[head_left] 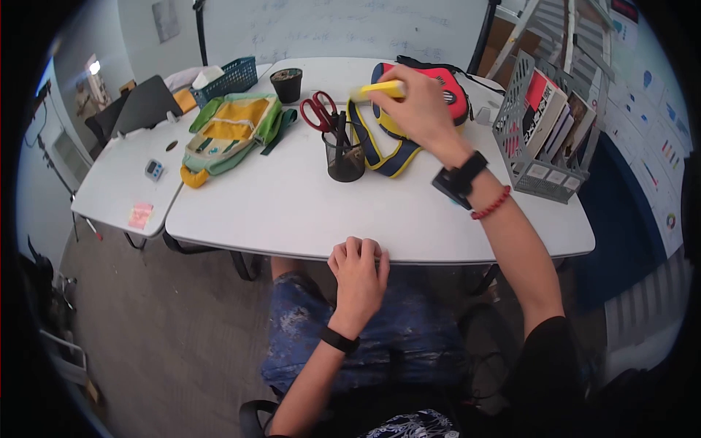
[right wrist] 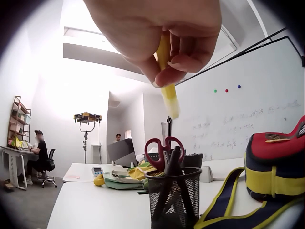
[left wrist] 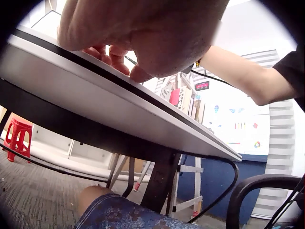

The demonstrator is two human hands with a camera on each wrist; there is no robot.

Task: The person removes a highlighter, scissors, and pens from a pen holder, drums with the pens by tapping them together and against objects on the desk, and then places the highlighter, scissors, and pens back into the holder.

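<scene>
I watch through the feeds: a white table carries a red, navy and yellow bag towards its back right. My left hand rests at the near edge, fingers relaxed. My right hand pinches something above the black mesh cup, where red-handled scissors stand. That something is a yellow marker, clear of the cup.

A red plastic stool is standing on grey carpet, a whiteboard is bearing faint handwriting, and a shelving unit is standing beside a white wall.
</scene>
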